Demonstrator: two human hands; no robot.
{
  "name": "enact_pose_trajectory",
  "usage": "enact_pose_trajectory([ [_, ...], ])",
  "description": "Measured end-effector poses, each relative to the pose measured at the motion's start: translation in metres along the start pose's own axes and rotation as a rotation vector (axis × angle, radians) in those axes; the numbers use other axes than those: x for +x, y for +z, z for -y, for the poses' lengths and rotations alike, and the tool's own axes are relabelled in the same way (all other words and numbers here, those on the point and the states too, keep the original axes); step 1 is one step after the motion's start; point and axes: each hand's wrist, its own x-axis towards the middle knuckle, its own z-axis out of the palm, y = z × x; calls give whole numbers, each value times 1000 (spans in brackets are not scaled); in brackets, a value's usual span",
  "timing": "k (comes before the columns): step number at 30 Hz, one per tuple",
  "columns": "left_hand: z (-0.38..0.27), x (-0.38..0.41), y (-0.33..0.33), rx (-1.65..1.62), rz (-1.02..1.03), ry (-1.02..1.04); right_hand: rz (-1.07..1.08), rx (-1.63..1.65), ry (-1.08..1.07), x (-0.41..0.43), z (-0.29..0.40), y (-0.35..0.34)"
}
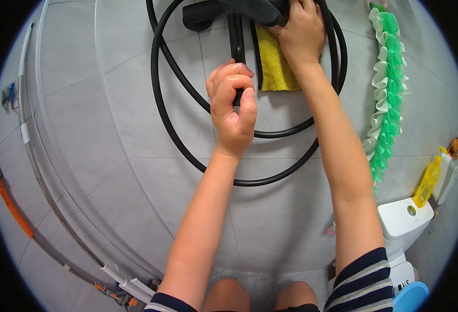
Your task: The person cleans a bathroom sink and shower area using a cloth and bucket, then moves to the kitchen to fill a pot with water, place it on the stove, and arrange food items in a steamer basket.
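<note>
My left hand (232,105), wet on its fingers, is curled around a black handle (236,43) that hangs down from a dark fixture on the grey tiled wall. At the top edge my right hand (305,35) is at the dark fixture, beside a yellow cloth (277,62) with a dark border. Its fingertips are partly cut off and hidden, so what it grips cannot be told. A black hose (156,97) hangs in wide loops behind both arms. A black cylindrical part (201,15) juts out left of the handle.
Green and white mesh ruffles (390,89) hang at the right. Below stands a white toilet cistern (404,218) with a yellow bottle (428,181) on it, and a blue basin (412,298) lies lower. Long poles (49,195) lean at the left, one with an orange section (12,204).
</note>
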Motion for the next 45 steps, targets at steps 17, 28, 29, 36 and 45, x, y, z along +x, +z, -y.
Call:
enact_pose_trajectory([
  [17, 15, -2, 11, -137, -73, 78, 295, 268, -177, 19, -43, -22],
  [28, 12, -4, 22, -172, -198, 82, -11, -241, -255, -7, -20, 14],
  [29, 11, -3, 20, -171, -199, 77, 39, -149, -292, -5, -30, 11],
  [36, 8, -2, 5, -64, -55, 100, 226, 25, -412, 9, -63, -3],
  [45, 3, 2, 1, -85, -28, 67, 125, -29, -307, 1, -47, 6],
])
